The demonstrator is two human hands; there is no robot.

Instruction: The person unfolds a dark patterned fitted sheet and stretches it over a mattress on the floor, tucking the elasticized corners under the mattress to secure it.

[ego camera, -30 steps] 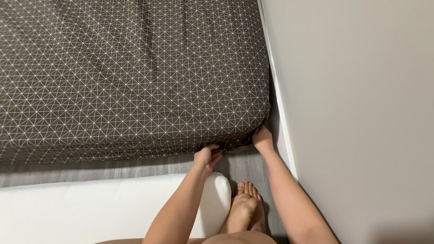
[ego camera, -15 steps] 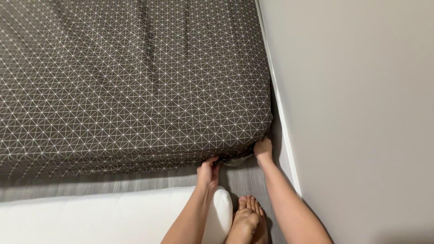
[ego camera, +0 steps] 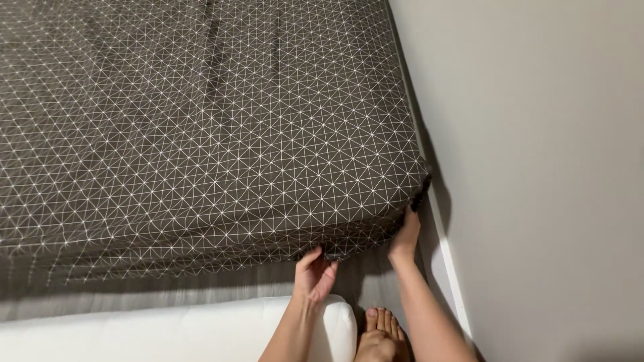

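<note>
A dark brown fitted sheet (ego camera: 201,134) with a fine white pattern of crossing lines covers the mattress, stretched fairly smooth, and its gathered hem hangs at the near right corner of the bed beside the pale wall (ego camera: 537,167). The left hand (ego camera: 314,275) grips that hem from below with curled fingers, while the right hand (ego camera: 404,234) presses open against the sheet's corner edge; below lie a padded white bench (ego camera: 168,332), grey wood-look floor (ego camera: 365,288) and bare feet (ego camera: 382,335)

We cannot see our right hand's (ego camera: 405,236) fingertips, tucked beneath the patterned sheet's (ego camera: 201,134) corner, and our feet (ego camera: 382,335) run off the bottom edge.
</note>
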